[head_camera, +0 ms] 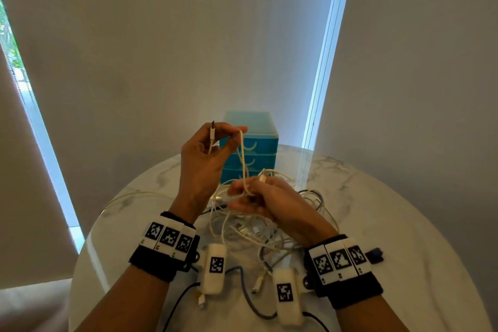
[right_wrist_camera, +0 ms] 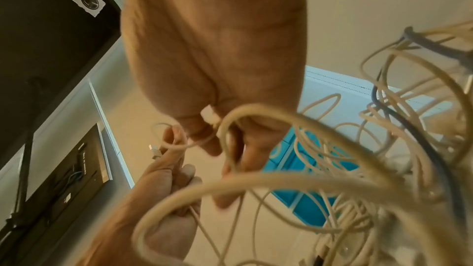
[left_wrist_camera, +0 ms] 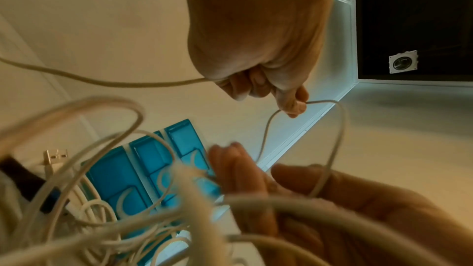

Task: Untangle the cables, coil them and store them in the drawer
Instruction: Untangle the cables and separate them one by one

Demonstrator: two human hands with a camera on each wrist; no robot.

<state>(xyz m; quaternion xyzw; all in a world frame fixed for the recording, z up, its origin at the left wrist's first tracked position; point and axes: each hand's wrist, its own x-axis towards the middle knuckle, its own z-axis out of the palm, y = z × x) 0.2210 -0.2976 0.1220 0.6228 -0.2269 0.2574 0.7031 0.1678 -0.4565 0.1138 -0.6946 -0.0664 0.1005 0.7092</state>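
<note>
While the round white marble-patterned tabletop [head_camera: 404,224] fills the lower part of the head view, its left side carries only one thin cream strand curving toward the edge, and a window strip with blurred greenery shows beyond the pale blinds. Raised above the table, the left hand [head_camera: 204,159] has its fingers curled and pinches a thin white rubbery charging cable [head_camera: 242,153] near its end, so the small plug [head_camera: 212,131] with a dark metal tip points upward; from there the cord loops over a fingertip and drops to the right hand [head_camera: 269,202]. That hand, lower and just to the right, has its fingers bent around the same cord where it meets the heap, a white connector poking up beside the knuckles. Under both hands lies the tangled pile of white and cream cables [head_camera: 258,232], smooth round cords looped over one another with a dark grey-blue cord [head_camera: 246,294] threaded through; single cables cannot be traced. Behind the hands stands the small translucent blue plastic drawer unit [head_camera: 258,143], its three drawers closed, the lowest partly hidden by cords and fingers. Both wrist views are crowded by blurred loops close to the lens. At the far right, a small dark blue object [head_camera: 375,255] peeks from behind the wristband, too hidden to identify.
</note>
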